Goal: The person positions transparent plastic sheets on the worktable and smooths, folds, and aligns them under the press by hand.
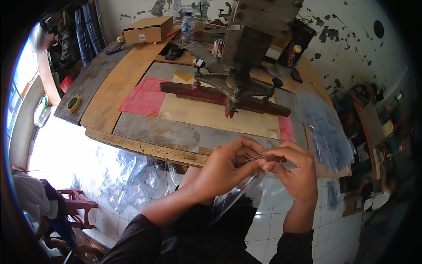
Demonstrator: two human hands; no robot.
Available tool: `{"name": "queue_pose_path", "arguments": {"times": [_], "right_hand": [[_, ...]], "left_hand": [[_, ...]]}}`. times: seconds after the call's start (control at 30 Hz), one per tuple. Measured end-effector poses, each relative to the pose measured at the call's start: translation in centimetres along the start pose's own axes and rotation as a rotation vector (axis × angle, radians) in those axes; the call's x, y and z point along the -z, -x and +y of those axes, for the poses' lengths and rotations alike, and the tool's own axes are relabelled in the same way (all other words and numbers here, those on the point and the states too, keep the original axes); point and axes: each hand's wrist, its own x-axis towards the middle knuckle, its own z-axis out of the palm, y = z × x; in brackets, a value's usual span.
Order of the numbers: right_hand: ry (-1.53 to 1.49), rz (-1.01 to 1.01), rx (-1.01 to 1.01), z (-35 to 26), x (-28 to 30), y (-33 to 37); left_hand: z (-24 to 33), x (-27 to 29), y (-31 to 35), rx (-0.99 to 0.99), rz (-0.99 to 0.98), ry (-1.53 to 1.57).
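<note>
Sheet of clear plastic (231,198) between and below the fingers (250,170)

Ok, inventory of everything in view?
table: one, brown and grey, centre
press: one, dark grey, over table
sheet: one, cream, under press
patches: two, pink, sheet's ends
cardboard box: one, brown, table's back left
bottle: one, clear, right of box
tape roll: one, yellow, table's left corner
plastic sheets: many, clear, table's right edge
plastic heap: one, clear, left floor
stool: one, red, lower left
other person: one, grey top, lower left
held plastic: count unclear, clear, between grips
sleeves: two, black, lower edge
left grip: one, bare, centre
right grip: one, bare, alongside
</note>
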Motion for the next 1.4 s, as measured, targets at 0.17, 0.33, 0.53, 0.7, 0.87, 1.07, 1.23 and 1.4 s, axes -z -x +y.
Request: {"name": "queue_pose_path", "arguments": {"times": [0.17, 0.33, 0.53, 0.7, 0.87, 1.07, 1.23, 1.4], "right_hand": [[-0.104, 0.106, -0.201, -0.1, 1.8, -0.5], [-0.221, 0.314, -0.277, -0.2, 5.2, -1.3], [-0.351, 0.377, -0.443, 3.4, 4.9, 0.3], [-0.464, 0.194, -0.593, 6.4, 2.3, 3.2], [-0.525, 0.197, -0.578, 8.0, 2.9, 3.7], [-0.723, 0.404, -0.496, 8.1, 6.4, 4.4], [-0.766, 0.61, -0.481, 6.3, 6.2, 4.9], [-0.952, 0.606, -0.534, 2.9, 0.3, 5.3]], "left_hand": [[1.2, 1.4, 2.1, -0.082, -0.192, -0.427], [3.6, 3.0, 3.5, 0.111, -0.289, -0.65], [5.7, 8.8, 4.9, -0.05, -0.12, -0.61], [7.2, 12.9, 4.2, 0.066, -0.214, -0.827], [7.1, 12.3, 3.1, 0.031, -0.203, -0.833], [7.3, 11.0, 3.3, -0.079, -0.102, -0.687], [7.0, 11.1, 4.9, -0.12, 0.017, -0.354], [9.3, 11.8, 6.0, -0.166, 0.159, -0.139]]}}
